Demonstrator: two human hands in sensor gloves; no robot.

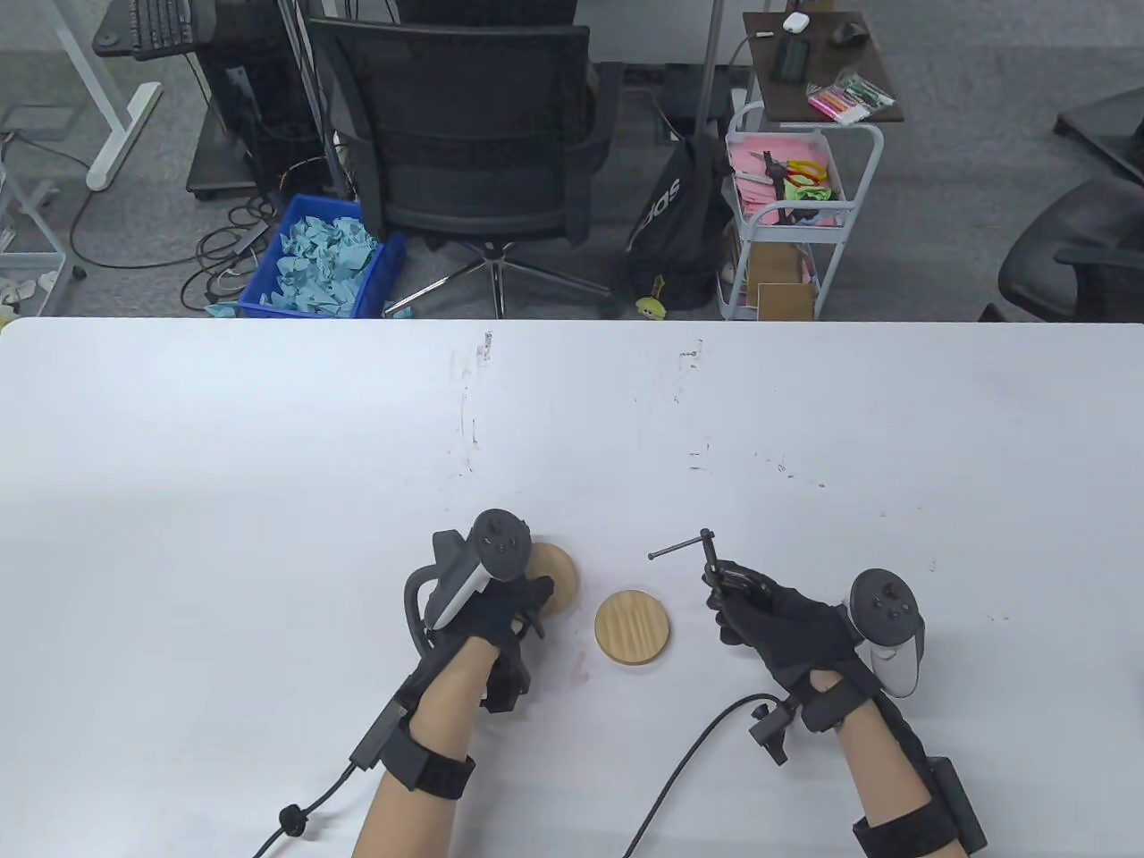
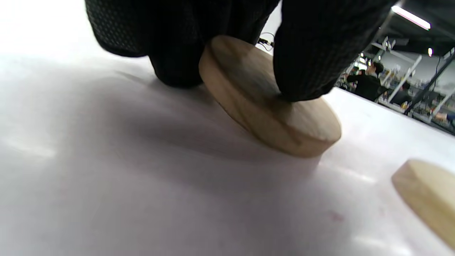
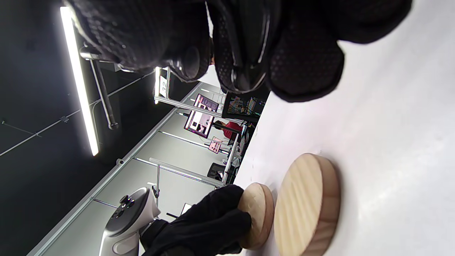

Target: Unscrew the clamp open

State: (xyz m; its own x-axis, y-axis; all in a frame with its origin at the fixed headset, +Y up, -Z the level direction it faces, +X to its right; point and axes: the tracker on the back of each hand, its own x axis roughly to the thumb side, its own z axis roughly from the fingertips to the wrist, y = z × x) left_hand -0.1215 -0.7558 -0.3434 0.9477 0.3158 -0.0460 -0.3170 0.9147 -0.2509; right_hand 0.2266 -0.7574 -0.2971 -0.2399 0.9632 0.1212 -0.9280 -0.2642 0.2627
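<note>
The left hand (image 1: 487, 608) is at the left of the white surface (image 1: 268, 465), its grip closed on a wooden disc (image 1: 554, 576). In the left wrist view the gloved fingers (image 2: 309, 60) press on the top face of this disc (image 2: 270, 103), and it is tilted, with the far edge down on the surface and the edge under the fingers raised. Just right of that grip, apart from it, a second wooden disc (image 1: 632, 627) lies flat on the surface, between the two hands. Farther right, the right hand (image 1: 778, 621) has its grip wrapped tightly around the body of the clamp (image 1: 728, 581), holding it above the surface. The clamp's screw rises out of the top of that grip, and its thin crossbar handle (image 1: 681, 546) sticks out to the left, free of any finger. In the right wrist view, dark metal of the clamp (image 3: 245, 46) shows between the curled fingers.
</note>
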